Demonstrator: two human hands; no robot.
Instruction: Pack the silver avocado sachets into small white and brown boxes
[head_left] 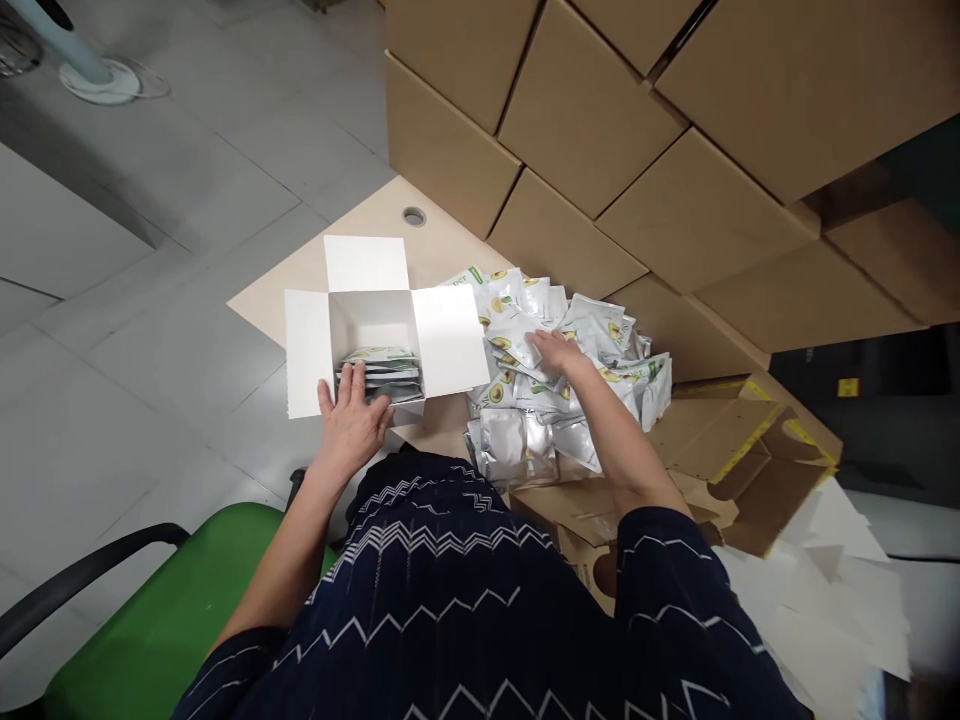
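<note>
A white box [450,340] with its flaps folded outward stands near the table's front edge. Inside it, several flat packets [382,357] are stacked at the near side. My left hand [350,425] rests over the box's near edge, fingers stretched onto the packets and apart. To the right lies a heap of white and silver sachets [517,345] printed with avocado halves. My right hand [559,352] reaches onto the heap, its fingertips touching a sachet; whether the fingers close on it is not clear.
Large brown cartons [592,150] are stacked behind the table [442,245]. Opened brown cardboard boxes [750,460] and white sheets [825,590] lie at the right. A green chair [172,610] with black armrests is at the lower left.
</note>
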